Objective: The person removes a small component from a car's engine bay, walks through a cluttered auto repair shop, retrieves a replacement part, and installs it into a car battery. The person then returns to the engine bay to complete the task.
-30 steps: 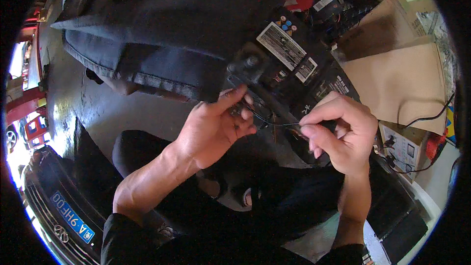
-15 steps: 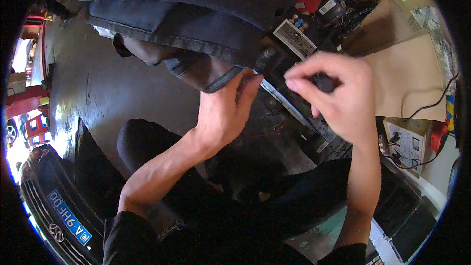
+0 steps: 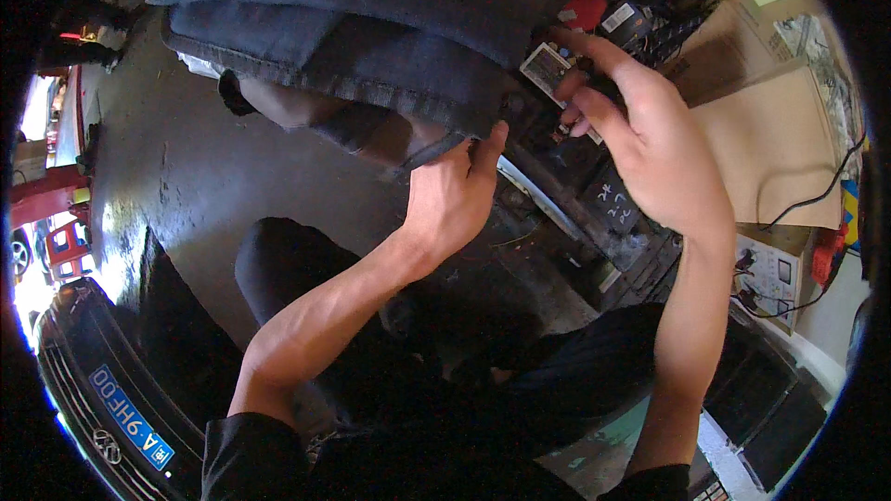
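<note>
A dark blue-black fabric cover (image 3: 371,46) with a stitched edge band hangs across the upper middle, with a grey-brown lining (image 3: 278,102) showing under its edge. My left hand (image 3: 455,190) is at its right corner, the thumb outside along the edge and the fingers hidden beneath the cloth, closed on it. To the right, my right hand (image 3: 650,139) reaches over a workbench of small parts. Its index finger is stretched out and the other fingers are partly bent, apart from one another. A flat labelled metal box (image 3: 545,65) lies under those fingers; whether they touch it I cannot tell.
A black box with a white label (image 3: 620,17) and tangled dark wires lie at the upper right. Brown cardboard (image 3: 770,148) stands beside my right wrist, with a panel with leads (image 3: 770,278) below it. A black car front (image 3: 121,399) is at the lower left.
My right hand has moved up and away from the left hand, over the parts, and its fingers have spread. My left hand has shifted slightly right along the cloth edge.
</note>
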{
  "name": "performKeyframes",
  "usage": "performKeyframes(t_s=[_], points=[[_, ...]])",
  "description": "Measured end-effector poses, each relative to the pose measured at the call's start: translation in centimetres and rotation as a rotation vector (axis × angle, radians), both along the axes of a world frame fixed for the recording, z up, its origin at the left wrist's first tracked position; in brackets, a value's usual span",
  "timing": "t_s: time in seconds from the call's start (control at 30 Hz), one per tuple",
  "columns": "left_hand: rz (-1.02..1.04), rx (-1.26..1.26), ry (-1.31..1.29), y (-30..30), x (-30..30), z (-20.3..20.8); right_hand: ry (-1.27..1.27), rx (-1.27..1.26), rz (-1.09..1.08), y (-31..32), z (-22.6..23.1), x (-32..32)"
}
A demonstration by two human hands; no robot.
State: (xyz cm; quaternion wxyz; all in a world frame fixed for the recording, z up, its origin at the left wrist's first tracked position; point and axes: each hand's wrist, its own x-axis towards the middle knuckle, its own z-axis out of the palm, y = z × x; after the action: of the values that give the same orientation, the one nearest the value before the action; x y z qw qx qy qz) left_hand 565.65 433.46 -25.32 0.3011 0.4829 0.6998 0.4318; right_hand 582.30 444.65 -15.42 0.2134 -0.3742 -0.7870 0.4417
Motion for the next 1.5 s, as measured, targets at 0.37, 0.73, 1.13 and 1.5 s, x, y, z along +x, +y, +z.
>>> performKeyframes(t_s=[0.37, 0.73, 1.13, 1.5], points=[[-0.054, 0.024, 0.117, 0.1, -0.1, -0.6, -0.108, 0.338, 0.030, 2.1, -3.1, -2.0], [-0.075, -0.086, 0.186, -0.2, -0.2, -0.3, -0.047, 0.322, 0.062, 2.0, -3.2, -2.6], [-0.075, -0.117, 0.330, -0.1, -0.2, -0.2, -0.349, 0.403, 0.135, 1.9, -3.3, -3.3], [-0.150, 0.120, 0.376, -0.3, -1.0, -0.4, -0.467, 0.606, 0.051, 1.0, -4.3, -5.6]])
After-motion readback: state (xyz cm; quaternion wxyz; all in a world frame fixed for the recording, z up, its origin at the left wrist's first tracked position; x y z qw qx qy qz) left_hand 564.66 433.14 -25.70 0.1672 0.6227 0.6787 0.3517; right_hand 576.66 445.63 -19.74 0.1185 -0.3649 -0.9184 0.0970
